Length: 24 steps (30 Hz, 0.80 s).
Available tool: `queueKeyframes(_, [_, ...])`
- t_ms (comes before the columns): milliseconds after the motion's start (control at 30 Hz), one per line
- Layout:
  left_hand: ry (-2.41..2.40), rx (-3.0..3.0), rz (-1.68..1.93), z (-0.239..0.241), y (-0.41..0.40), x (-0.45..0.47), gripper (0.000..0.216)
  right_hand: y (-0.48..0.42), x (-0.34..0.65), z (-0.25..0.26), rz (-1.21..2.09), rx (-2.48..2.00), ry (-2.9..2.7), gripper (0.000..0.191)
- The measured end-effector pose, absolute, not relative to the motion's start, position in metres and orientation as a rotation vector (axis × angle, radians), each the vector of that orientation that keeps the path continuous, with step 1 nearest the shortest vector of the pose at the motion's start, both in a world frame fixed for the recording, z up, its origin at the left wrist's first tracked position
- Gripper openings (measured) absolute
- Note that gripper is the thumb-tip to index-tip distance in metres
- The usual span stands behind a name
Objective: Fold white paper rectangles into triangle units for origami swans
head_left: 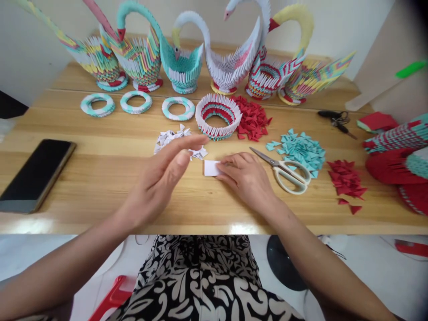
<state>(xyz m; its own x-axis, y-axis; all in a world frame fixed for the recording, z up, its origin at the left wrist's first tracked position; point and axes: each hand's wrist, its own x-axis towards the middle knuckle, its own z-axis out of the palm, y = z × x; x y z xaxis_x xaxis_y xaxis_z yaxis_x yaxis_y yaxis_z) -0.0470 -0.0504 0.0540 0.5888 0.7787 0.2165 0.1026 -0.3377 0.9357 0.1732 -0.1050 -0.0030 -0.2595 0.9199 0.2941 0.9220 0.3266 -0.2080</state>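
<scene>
My right hand (245,176) lies on the wooden table (107,165) with its fingertips pressing a small white paper slip (211,168) flat. My left hand (163,178) hovers just left of the slip, fingers stretched out and holding nothing. A pile of white folded paper triangles (170,138) lies just beyond my left fingertips. A round origami bowl ring (218,116) in white, red and teal stands behind the slip.
White-handled scissors (287,171) lie right of my right hand. Piles of red triangles (252,118), teal triangles (302,149) and more red triangles (346,178) surround them. A black phone (35,174) lies at left. Several origami swans (187,58) and paper rings (135,101) line the back.
</scene>
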Motion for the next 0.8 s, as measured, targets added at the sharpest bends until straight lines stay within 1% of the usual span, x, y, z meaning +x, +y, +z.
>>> queueKeyframes(233, [0.595, 1.883, 0.639, 0.028, -0.02, -0.021, 0.047, -0.098, 0.18, -0.001, 0.126, -1.589, -2.209, 0.016])
queueKeyframes(367, [0.556, 1.964, 0.559, 0.02, -0.008, -0.009, 0.045, -0.093, 0.183, 0.008, 0.2, -1.574, -2.268, 0.012])
queueKeyframes(600, [0.615, 2.031, 0.562, 0.009, -0.011, -0.009, 0.043, -0.09, 0.182, 0.005, 0.088, -1.578, -2.3, 0.02])
queueKeyframes(700, [0.631, 2.071, 0.556, 0.007, -0.012, -0.013, 0.042, -0.088, 0.183, 0.001, 0.052, -1.554, -2.254, 0.019])
queueKeyframes(800, [0.632, 2.095, 0.554, 0.004, -0.008, -0.015, 0.037, -0.088, 0.184, 0.0, 0.01, -1.542, -2.209, 0.021])
